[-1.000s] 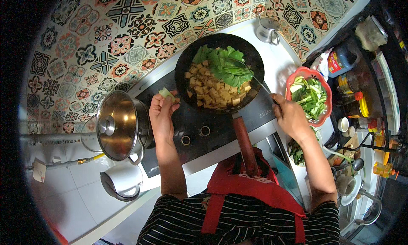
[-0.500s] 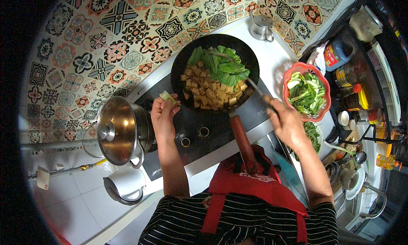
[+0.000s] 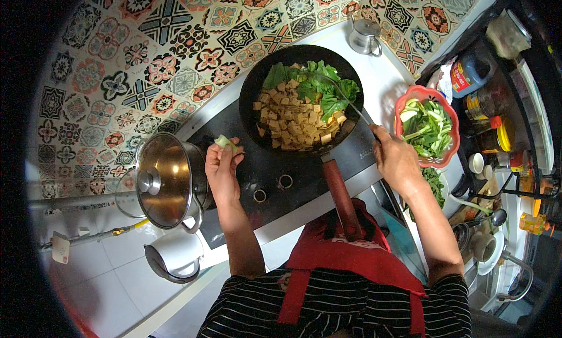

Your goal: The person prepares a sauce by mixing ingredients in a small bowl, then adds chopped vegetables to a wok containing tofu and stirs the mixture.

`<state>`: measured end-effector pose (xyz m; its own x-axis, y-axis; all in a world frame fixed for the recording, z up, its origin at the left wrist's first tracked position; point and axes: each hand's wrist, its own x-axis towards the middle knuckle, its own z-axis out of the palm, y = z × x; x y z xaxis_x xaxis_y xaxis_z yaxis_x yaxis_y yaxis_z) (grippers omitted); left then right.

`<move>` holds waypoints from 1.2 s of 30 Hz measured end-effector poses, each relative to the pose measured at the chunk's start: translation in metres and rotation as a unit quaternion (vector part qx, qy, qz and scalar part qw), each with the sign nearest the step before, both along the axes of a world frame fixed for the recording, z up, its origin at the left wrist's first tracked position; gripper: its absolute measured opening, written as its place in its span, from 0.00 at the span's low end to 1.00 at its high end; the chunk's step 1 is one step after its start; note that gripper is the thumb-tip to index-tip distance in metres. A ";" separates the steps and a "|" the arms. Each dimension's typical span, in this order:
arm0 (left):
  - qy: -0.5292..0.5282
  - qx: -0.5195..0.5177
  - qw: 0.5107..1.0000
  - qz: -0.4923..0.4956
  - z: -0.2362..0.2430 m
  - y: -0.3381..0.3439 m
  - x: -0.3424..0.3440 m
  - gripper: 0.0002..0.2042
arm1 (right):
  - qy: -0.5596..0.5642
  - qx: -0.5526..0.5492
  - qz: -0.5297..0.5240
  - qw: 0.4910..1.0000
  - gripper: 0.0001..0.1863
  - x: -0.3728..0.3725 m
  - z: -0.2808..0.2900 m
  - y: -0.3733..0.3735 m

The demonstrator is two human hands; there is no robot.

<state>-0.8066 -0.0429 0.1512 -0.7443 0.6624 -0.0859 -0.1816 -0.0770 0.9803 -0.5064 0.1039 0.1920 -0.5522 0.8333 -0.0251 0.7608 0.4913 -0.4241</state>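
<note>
Long-handled metal spatula (image 3: 356, 109): slanted over the right rim of the round black wok (image 3: 250, 87), its long axis running up and leftward from the grip; its head lay among glossy green leaves (image 3: 346, 89), its outline partly hidden. Right hand (image 3: 401, 165): curled round the grip, outside the wok to the lower right; the nearer hand. Pale tan cubes (image 3: 293, 118): lay left of and below the leaves. Left hand (image 3: 223, 171): beyond the wok's lower left, apart from it, fingertips pinched on a pale-green stalk piece (image 3: 225, 143). Red scalloped bowl (image 3: 454, 134): stood just beyond the right hand, holding cut greens.
</note>
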 end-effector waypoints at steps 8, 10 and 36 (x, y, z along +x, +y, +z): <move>-0.032 0.013 0.999 -0.027 -0.008 0.006 0.005 0.01 | 0.127 -0.205 -0.034 0.970 0.16 -0.005 -0.027 0.007; -0.029 0.030 0.998 -0.041 -0.007 0.010 0.005 0.01 | 0.148 -0.142 -0.014 0.979 0.16 0.003 -0.014 0.005; -0.027 0.024 0.998 -0.047 -0.006 0.002 0.003 0.02 | 0.020 0.178 0.108 0.978 0.23 -0.028 0.022 0.005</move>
